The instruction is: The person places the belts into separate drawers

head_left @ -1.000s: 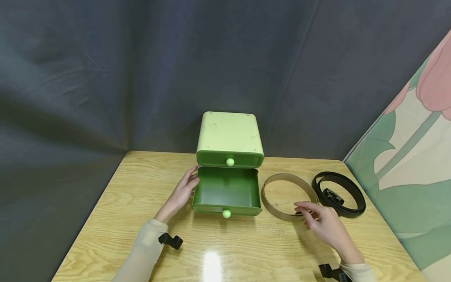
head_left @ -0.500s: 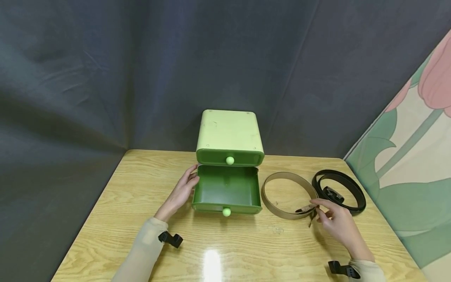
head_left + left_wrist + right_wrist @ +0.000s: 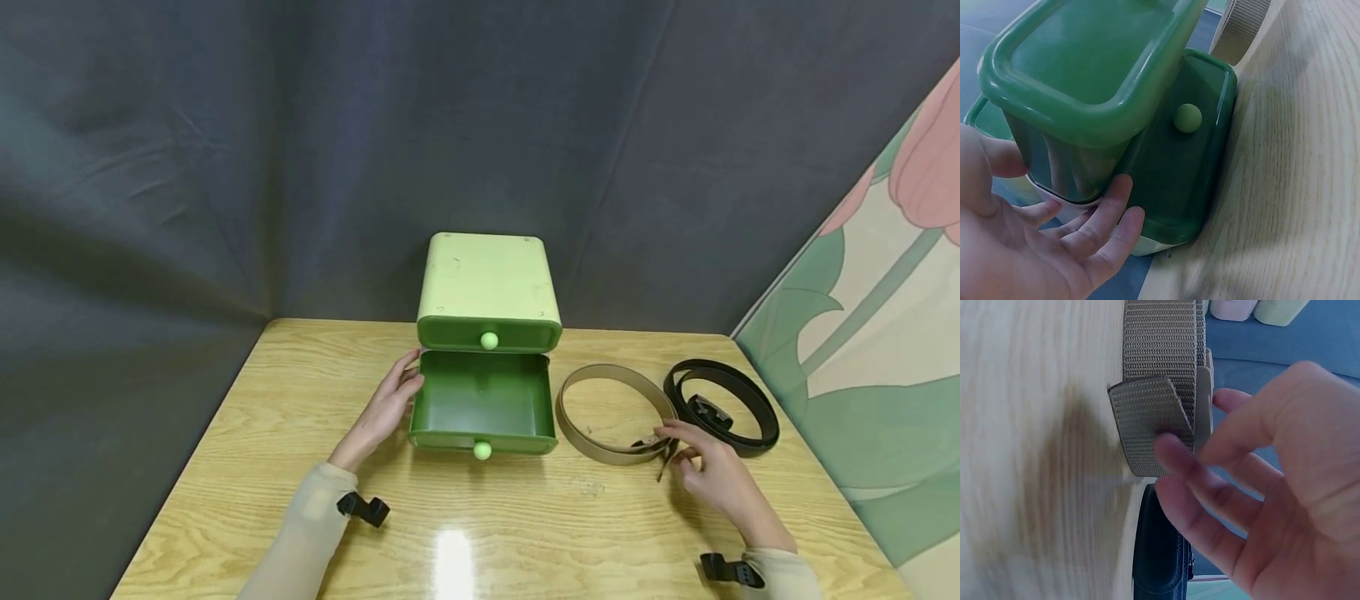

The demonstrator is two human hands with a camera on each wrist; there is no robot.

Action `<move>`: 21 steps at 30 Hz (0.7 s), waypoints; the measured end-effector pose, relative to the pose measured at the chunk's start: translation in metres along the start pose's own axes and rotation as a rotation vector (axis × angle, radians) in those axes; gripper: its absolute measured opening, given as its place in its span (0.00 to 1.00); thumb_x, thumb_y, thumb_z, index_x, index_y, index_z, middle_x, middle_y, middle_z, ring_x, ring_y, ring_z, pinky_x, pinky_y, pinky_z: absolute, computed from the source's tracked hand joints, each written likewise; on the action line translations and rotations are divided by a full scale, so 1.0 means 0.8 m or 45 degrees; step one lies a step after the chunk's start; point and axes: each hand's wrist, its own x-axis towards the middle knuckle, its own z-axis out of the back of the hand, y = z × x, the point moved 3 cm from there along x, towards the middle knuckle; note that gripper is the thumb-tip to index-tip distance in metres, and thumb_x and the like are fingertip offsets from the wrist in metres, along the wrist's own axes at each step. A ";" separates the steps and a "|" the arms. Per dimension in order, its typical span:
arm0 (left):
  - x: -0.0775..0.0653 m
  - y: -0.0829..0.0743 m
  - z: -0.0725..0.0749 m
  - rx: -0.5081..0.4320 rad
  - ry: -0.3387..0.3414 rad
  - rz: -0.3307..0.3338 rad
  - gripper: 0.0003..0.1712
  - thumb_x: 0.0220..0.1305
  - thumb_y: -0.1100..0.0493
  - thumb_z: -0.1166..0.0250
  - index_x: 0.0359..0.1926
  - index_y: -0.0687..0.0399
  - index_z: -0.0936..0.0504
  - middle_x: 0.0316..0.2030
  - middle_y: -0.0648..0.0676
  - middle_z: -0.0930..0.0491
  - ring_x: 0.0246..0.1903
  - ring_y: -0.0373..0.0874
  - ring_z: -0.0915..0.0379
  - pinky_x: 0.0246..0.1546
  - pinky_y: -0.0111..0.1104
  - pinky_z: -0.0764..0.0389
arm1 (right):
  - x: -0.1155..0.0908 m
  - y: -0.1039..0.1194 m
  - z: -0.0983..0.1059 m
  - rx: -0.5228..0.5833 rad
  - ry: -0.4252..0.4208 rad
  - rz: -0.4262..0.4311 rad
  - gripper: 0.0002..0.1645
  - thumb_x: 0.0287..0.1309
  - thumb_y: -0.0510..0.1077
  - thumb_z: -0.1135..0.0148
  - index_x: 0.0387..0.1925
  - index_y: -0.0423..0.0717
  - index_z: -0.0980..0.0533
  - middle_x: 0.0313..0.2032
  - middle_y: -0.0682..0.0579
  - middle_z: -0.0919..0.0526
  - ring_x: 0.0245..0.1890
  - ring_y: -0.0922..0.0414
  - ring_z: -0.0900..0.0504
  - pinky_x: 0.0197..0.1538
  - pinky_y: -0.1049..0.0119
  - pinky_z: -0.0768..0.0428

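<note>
A light-green two-drawer cabinet [image 3: 487, 275] stands at the table's back, its lower drawer [image 3: 483, 404] pulled out with nothing inside. My left hand [image 3: 378, 417] rests against the drawer's left side; in the left wrist view its fingers [image 3: 1116, 197] lie loosely beside the cabinet and drawer. To the right is a tan woven belt [image 3: 592, 447] coiled in a loop. My right hand [image 3: 708, 475] pinches this belt by its buckle, and the belt's loose tip [image 3: 1147, 425] sticks out under the fingers in the right wrist view.
A coiled black belt [image 3: 765, 421] with a dark metal buckle [image 3: 708, 412] lies just beyond the right hand. The upper drawer [image 3: 450, 335] is closed. A dark curtain [image 3: 480, 125] hangs behind the wooden table [image 3: 300, 367], and a floral cloth [image 3: 885, 333] borders it at right.
My right hand has shifted right along the tan belt's near side and now pinches it at the buckle, with the loose tip showing. The left hand stays at the drawer.
</note>
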 end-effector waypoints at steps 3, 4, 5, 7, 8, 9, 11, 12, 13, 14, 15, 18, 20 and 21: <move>0.000 -0.001 0.000 0.002 -0.003 0.002 0.37 0.87 0.52 0.56 0.86 0.59 0.55 0.80 0.72 0.43 0.73 0.71 0.34 0.71 0.60 0.26 | -0.001 -0.003 -0.003 -0.003 0.015 -0.014 0.39 0.53 0.20 0.43 0.67 0.40 0.21 0.70 0.31 0.25 0.45 0.42 0.12 0.20 0.70 0.31; 0.000 -0.001 0.000 0.000 -0.005 0.000 0.37 0.87 0.53 0.56 0.86 0.60 0.55 0.80 0.72 0.43 0.73 0.71 0.33 0.70 0.60 0.26 | 0.000 -0.004 -0.004 -0.014 0.021 -0.017 0.38 0.54 0.20 0.41 0.67 0.40 0.22 0.69 0.31 0.25 0.44 0.43 0.13 0.21 0.70 0.30; 0.000 -0.002 0.000 -0.002 -0.008 0.003 0.37 0.87 0.53 0.56 0.86 0.60 0.55 0.80 0.72 0.43 0.72 0.71 0.33 0.71 0.60 0.26 | 0.000 -0.005 -0.005 -0.025 0.020 -0.024 0.37 0.55 0.22 0.39 0.67 0.39 0.22 0.69 0.31 0.24 0.44 0.44 0.13 0.22 0.70 0.29; 0.000 -0.002 0.000 0.002 -0.010 0.003 0.36 0.87 0.53 0.56 0.86 0.60 0.54 0.80 0.72 0.42 0.72 0.71 0.32 0.70 0.59 0.26 | 0.001 -0.004 -0.008 -0.048 0.016 -0.032 0.34 0.57 0.25 0.33 0.67 0.39 0.22 0.66 0.32 0.23 0.42 0.47 0.13 0.26 0.70 0.26; 0.000 -0.002 0.000 0.005 -0.009 0.001 0.37 0.87 0.53 0.56 0.86 0.60 0.55 0.80 0.72 0.42 0.72 0.71 0.32 0.70 0.59 0.26 | 0.001 -0.004 -0.010 -0.056 0.013 -0.029 0.33 0.58 0.26 0.31 0.66 0.39 0.21 0.65 0.33 0.21 0.41 0.48 0.13 0.27 0.70 0.24; 0.000 -0.001 0.000 0.009 -0.011 0.003 0.36 0.87 0.53 0.56 0.86 0.60 0.54 0.79 0.72 0.41 0.71 0.71 0.32 0.70 0.59 0.25 | 0.001 -0.003 -0.011 -0.062 0.001 -0.024 0.32 0.57 0.27 0.28 0.65 0.39 0.20 0.63 0.33 0.20 0.40 0.51 0.13 0.28 0.70 0.23; 0.000 -0.001 0.000 0.010 -0.013 0.004 0.36 0.87 0.53 0.56 0.86 0.60 0.55 0.79 0.72 0.41 0.71 0.71 0.31 0.70 0.59 0.25 | 0.002 -0.002 -0.012 -0.057 -0.025 -0.016 0.31 0.56 0.28 0.25 0.63 0.40 0.19 0.60 0.36 0.18 0.37 0.55 0.13 0.28 0.70 0.21; 0.000 -0.001 0.000 0.009 -0.011 0.002 0.37 0.87 0.53 0.56 0.86 0.60 0.55 0.79 0.72 0.42 0.71 0.71 0.31 0.70 0.59 0.25 | 0.003 -0.001 -0.013 -0.055 -0.033 -0.007 0.30 0.56 0.29 0.24 0.62 0.40 0.18 0.59 0.38 0.17 0.36 0.57 0.13 0.28 0.70 0.20; 0.001 -0.001 0.000 0.005 -0.015 0.006 0.36 0.87 0.53 0.56 0.86 0.60 0.55 0.79 0.72 0.41 0.71 0.71 0.31 0.70 0.59 0.25 | 0.003 0.000 -0.014 -0.054 -0.043 0.003 0.29 0.55 0.30 0.22 0.60 0.40 0.17 0.57 0.39 0.15 0.35 0.60 0.14 0.28 0.70 0.20; 0.001 0.000 0.000 0.004 -0.017 0.007 0.36 0.87 0.53 0.56 0.86 0.59 0.55 0.79 0.72 0.41 0.71 0.71 0.31 0.70 0.59 0.25 | 0.004 0.000 -0.015 -0.054 -0.049 0.015 0.29 0.55 0.31 0.21 0.59 0.41 0.17 0.55 0.41 0.14 0.34 0.61 0.14 0.28 0.70 0.20; 0.001 0.000 0.000 0.005 -0.018 0.007 0.36 0.87 0.53 0.56 0.86 0.59 0.55 0.79 0.72 0.41 0.71 0.71 0.31 0.70 0.59 0.25 | 0.005 0.001 -0.016 -0.051 -0.053 0.025 0.28 0.54 0.33 0.20 0.58 0.41 0.16 0.52 0.42 0.13 0.33 0.63 0.15 0.28 0.70 0.19; 0.001 -0.001 0.000 0.010 -0.014 -0.002 0.36 0.87 0.53 0.56 0.86 0.60 0.54 0.79 0.72 0.41 0.71 0.70 0.31 0.69 0.58 0.24 | 0.006 0.002 -0.019 -0.057 -0.046 0.045 0.26 0.54 0.36 0.19 0.56 0.42 0.16 0.44 0.47 0.11 0.31 0.65 0.16 0.30 0.70 0.19; 0.000 -0.001 0.000 0.015 -0.013 -0.005 0.36 0.87 0.53 0.56 0.86 0.60 0.54 0.79 0.72 0.41 0.71 0.70 0.30 0.69 0.58 0.24 | 0.006 0.002 -0.021 -0.066 -0.052 0.055 0.24 0.54 0.38 0.18 0.53 0.42 0.15 0.40 0.50 0.10 0.29 0.66 0.17 0.30 0.70 0.19; 0.000 -0.001 0.000 0.019 -0.013 -0.005 0.36 0.87 0.52 0.56 0.86 0.60 0.54 0.79 0.72 0.41 0.71 0.70 0.30 0.69 0.57 0.23 | 0.006 0.002 -0.022 -0.068 -0.054 0.060 0.23 0.54 0.38 0.18 0.51 0.43 0.15 0.39 0.51 0.10 0.29 0.66 0.17 0.30 0.70 0.19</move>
